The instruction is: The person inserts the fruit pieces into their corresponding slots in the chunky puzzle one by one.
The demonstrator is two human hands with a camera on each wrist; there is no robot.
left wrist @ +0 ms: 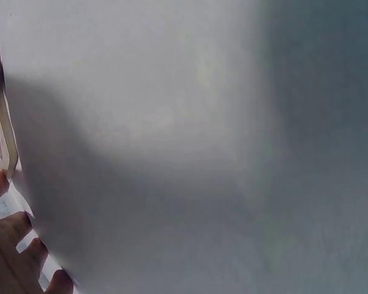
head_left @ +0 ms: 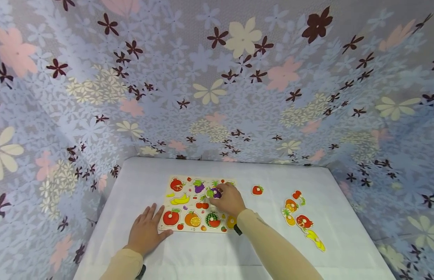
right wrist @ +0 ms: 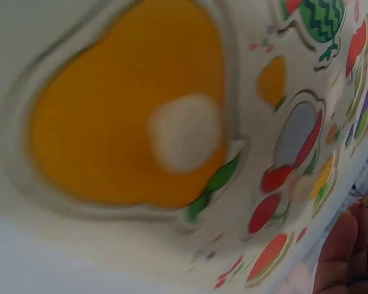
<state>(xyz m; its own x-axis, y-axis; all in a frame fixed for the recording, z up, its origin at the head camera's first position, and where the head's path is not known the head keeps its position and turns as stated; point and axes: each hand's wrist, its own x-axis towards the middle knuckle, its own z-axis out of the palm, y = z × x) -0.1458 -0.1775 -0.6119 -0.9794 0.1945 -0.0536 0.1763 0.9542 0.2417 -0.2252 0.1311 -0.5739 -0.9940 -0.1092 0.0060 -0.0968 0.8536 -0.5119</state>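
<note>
A fruit puzzle board (head_left: 182, 209) lies on the white-covered table. Over its right half, my right hand (head_left: 229, 198) pinches a purple grape puzzle piece (head_left: 215, 193) between thumb and fingers. In the right wrist view, that hand (right wrist: 346, 254) shows only at the lower right edge, past a large orange-yellow fruit piece (right wrist: 110, 135) with a pale knob. My left hand (head_left: 144, 231) rests with spread fingers beside the board's left edge, its thumb close to the lower left corner. Its fingers (left wrist: 34, 254) appear at the left edge of the left wrist view.
A strawberry piece (head_left: 257, 190) lies right of the board. Farther right are loose cherry (head_left: 297, 194), orange (head_left: 291, 205), pineapple (head_left: 289, 218), pomegranate (head_left: 304, 221) and banana (head_left: 315, 240) pieces. Flower-patterned cloth (head_left: 210, 128) surrounds the table at the back and sides.
</note>
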